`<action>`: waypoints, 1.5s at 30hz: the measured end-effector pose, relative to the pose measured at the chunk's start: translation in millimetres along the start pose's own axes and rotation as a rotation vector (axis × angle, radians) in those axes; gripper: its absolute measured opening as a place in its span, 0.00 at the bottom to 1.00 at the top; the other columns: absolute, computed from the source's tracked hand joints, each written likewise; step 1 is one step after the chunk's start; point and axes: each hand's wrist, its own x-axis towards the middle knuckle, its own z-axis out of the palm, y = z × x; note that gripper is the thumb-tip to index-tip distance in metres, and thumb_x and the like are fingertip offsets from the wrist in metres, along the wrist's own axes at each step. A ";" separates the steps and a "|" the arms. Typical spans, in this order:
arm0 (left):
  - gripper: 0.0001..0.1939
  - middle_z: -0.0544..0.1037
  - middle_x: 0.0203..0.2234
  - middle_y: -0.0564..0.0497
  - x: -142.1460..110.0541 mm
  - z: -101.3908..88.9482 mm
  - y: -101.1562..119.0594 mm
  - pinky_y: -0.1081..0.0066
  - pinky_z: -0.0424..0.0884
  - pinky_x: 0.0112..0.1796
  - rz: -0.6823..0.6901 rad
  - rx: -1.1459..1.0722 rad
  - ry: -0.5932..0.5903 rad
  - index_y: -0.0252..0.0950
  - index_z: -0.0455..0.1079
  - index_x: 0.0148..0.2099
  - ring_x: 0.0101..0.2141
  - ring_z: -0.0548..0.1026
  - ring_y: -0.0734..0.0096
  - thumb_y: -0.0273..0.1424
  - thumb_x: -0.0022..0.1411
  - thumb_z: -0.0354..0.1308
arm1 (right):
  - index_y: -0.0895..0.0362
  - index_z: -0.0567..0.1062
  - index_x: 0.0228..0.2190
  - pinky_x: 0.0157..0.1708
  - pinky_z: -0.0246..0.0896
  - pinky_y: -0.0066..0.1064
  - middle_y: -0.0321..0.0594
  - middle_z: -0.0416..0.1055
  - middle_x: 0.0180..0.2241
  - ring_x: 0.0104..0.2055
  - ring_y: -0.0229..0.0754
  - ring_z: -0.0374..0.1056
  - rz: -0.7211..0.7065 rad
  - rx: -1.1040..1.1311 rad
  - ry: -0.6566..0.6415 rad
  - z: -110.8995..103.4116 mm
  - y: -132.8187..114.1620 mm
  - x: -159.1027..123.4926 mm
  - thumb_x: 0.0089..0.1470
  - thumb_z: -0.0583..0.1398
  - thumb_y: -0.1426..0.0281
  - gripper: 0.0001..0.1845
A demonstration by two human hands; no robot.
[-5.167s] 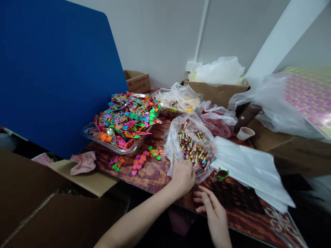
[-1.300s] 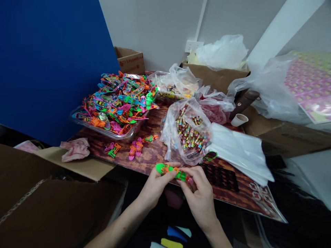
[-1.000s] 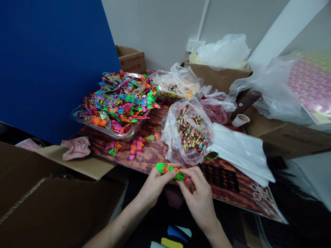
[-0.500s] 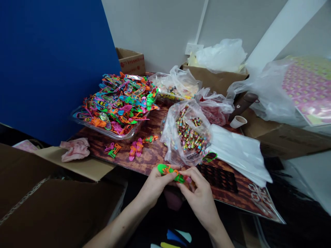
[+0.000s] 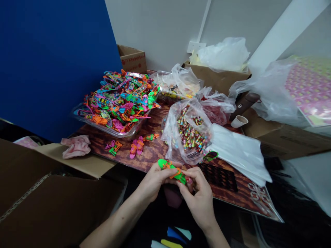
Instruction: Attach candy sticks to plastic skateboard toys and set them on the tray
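My left hand (image 5: 154, 181) and my right hand (image 5: 198, 193) together pinch a small green toy skateboard (image 5: 171, 169) with orange wheel parts, just in front of the table's near edge. The right fingers also press a small pink piece (image 5: 189, 180) against its end. Behind them lies a clear bag of small striped candies (image 5: 190, 136). A clear tray (image 5: 101, 127) heaped with colourful toy skateboards (image 5: 121, 100) sits at the left of the table. Loose pink, orange and green pieces (image 5: 136, 148) lie between the tray and my hands.
A stack of clear plastic sleeves (image 5: 240, 153) and a black grid tray (image 5: 219, 176) lie to the right. A paper cup (image 5: 239, 121), more plastic bags (image 5: 222, 55), cardboard boxes (image 5: 132, 59) and a blue panel (image 5: 51, 62) surround the table. An open carton (image 5: 59, 203) stands at lower left.
My left hand has left the candy bag. Both hands have come together at the table edge, holding the green skateboard. In the last second they only shift slightly.
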 end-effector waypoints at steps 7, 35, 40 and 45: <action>0.19 0.80 0.30 0.44 4.1 5.9 3.0 0.70 0.72 0.34 0.038 0.048 0.066 0.27 0.74 0.43 0.30 0.78 0.65 0.33 0.50 0.67 | 0.56 0.70 0.39 0.36 0.61 0.31 0.39 0.63 0.37 0.38 0.40 0.64 -0.034 -0.116 0.090 4.2 -0.3 4.2 0.55 0.59 0.76 0.08; 0.19 0.79 0.28 0.45 15.3 7.0 -0.5 0.69 0.72 0.34 0.010 0.083 0.064 0.27 0.74 0.41 0.29 0.77 0.65 0.34 0.49 0.67 | 0.55 0.71 0.44 0.40 0.64 0.34 0.43 0.64 0.40 0.42 0.43 0.65 -0.038 -0.222 0.044 3.7 10.3 0.8 0.56 0.55 0.79 0.15; 0.20 0.79 0.28 0.45 16.8 7.7 -2.4 0.69 0.73 0.33 0.000 0.036 0.093 0.27 0.74 0.41 0.29 0.77 0.65 0.34 0.48 0.67 | 0.55 0.70 0.44 0.41 0.64 0.35 0.44 0.64 0.41 0.44 0.44 0.65 -0.001 -0.178 0.129 8.3 12.3 -2.0 0.56 0.55 0.78 0.14; 0.17 0.79 0.27 0.46 16.0 8.2 1.2 0.68 0.72 0.34 0.008 0.074 0.068 0.27 0.74 0.39 0.28 0.77 0.65 0.34 0.48 0.67 | 0.55 0.70 0.41 0.40 0.64 0.35 0.43 0.64 0.39 0.42 0.44 0.65 -0.002 -0.187 0.047 5.8 10.3 1.3 0.56 0.55 0.77 0.11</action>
